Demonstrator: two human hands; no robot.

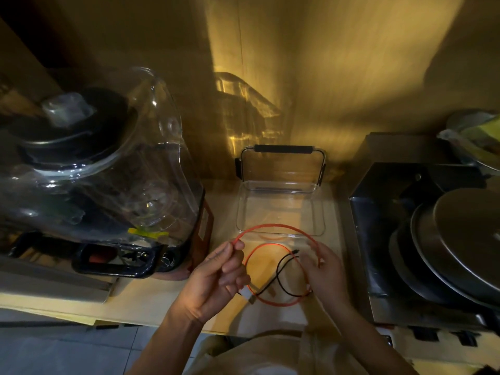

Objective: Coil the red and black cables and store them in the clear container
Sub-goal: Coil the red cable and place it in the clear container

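Left hand pinches one end of red cable, right hand grasps the loop's far side (black cable dangling inside), shaping a coil just before the open clear container.

Open container reachable from above; blender crowds its left, steel box its right.

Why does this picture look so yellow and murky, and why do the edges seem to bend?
Head view: one warm light falls on the back wall and the open clear plastic container, leaving the corners dark; glare streaks the large clear blender jar; the wide-angle lens bows the counter edges; the left hand, right hand and thin red cable look slightly soft.
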